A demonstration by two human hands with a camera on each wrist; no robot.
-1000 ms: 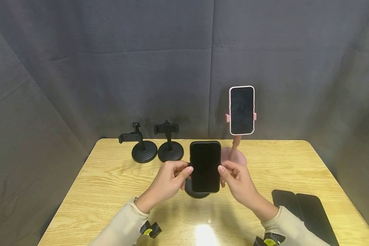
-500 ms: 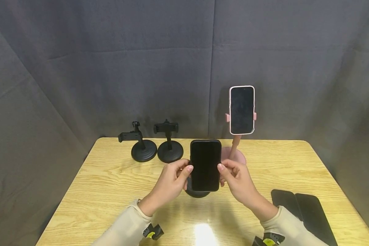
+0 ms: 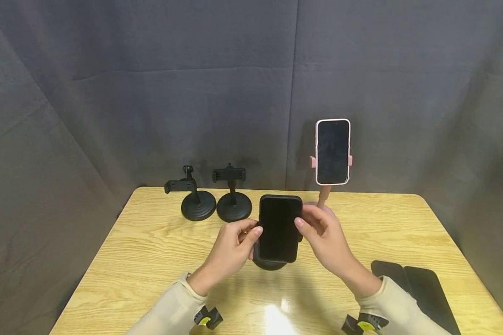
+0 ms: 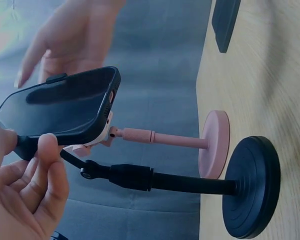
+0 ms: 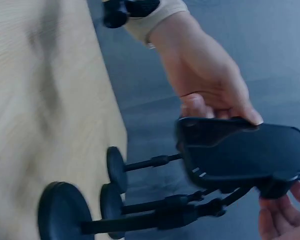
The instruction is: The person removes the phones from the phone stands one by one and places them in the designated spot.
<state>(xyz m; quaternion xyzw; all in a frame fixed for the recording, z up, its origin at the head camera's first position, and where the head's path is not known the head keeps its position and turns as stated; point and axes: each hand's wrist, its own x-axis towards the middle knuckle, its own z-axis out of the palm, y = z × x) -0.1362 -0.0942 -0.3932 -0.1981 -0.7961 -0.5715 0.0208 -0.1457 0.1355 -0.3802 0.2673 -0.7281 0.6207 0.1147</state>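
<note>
Left hand pinches black phone by its left edge — right hand loose alongside.

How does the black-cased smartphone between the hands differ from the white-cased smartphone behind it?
The black-cased smartphone has a dark rim, the white-cased smartphone a pale one. The former is on a black round-based stand, the latter on a pink stand. The left hand grips the former; no hand touches the latter. Both have dark screens.
</note>
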